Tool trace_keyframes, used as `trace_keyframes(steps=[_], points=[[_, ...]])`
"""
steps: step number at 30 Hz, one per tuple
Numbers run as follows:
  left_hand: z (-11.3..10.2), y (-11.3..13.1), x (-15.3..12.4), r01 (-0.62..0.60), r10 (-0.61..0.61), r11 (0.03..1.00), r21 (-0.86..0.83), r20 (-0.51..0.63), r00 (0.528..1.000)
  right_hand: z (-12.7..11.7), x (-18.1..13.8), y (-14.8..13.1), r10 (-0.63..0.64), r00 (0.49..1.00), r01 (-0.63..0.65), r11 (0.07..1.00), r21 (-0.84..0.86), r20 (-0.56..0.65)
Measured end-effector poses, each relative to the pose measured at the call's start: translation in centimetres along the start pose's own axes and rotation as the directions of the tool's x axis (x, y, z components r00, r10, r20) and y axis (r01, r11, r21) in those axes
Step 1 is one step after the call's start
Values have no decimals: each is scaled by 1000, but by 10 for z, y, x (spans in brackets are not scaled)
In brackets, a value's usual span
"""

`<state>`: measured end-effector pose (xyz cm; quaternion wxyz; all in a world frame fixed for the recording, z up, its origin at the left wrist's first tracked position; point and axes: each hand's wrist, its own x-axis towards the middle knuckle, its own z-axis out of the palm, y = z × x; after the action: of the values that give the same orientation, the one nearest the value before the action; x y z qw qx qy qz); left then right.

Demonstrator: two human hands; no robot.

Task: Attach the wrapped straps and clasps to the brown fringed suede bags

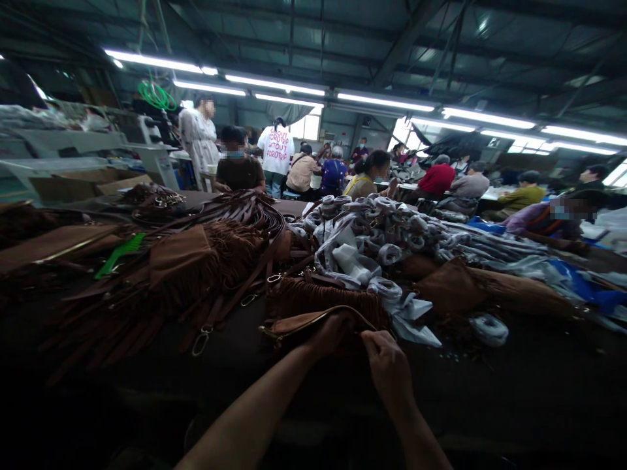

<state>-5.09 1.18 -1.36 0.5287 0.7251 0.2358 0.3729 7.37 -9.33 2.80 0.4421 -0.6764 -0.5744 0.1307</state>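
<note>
A brown suede fringed bag [313, 307] lies open-mouthed on the dark table [514, 391] in front of me, its zipper edge facing me. My left hand [330, 333] reaches into the bag's opening, fingers hidden inside. My right hand [385, 356] is closed in a pinch on the bag's zipper edge at its right end. More brown fringed bags [196, 261] and long brown straps [245, 209] lie heaped to the left.
A pile of wrapped white-grey rolls and plastic wrapping [377, 241] sits behind the bag. A green comb-like tool [120, 254] lies at left. Several seated and standing people [277, 153] work at tables further back. Cardboard boxes [83, 186] stand far left.
</note>
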Motion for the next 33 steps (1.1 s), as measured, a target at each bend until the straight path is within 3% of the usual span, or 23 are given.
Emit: trace_keyframes(steps=[3, 7, 13, 19, 28, 33], points=[[1, 5, -5, -75, 82, 991, 110, -56, 995, 0, 7, -2, -7, 998, 6, 1000, -23, -64], [3, 7, -8, -99, 128, 970, 220, -123, 984, -1, 17, 0, -8, 1000, 10, 992, -129, 12], [4, 11, -8, -94, 126, 971, 221, -138, 982, 0, 16, -3, -131, 990, 141, 913, -383, 53], [4, 12, -8, -82, 105, 980, 181, -123, 987, 7, 13, -11, -102, 995, 96, 855, -510, 17], [3, 12, -10, -107, 139, 965, 240, -121, 983, 12, 11, -6, -202, 979, 173, 851, -496, -5], [3, 22, -19, -265, 356, 812, 519, -80, 931, 15, 13, 5, -184, 981, 132, 873, -469, -67]])
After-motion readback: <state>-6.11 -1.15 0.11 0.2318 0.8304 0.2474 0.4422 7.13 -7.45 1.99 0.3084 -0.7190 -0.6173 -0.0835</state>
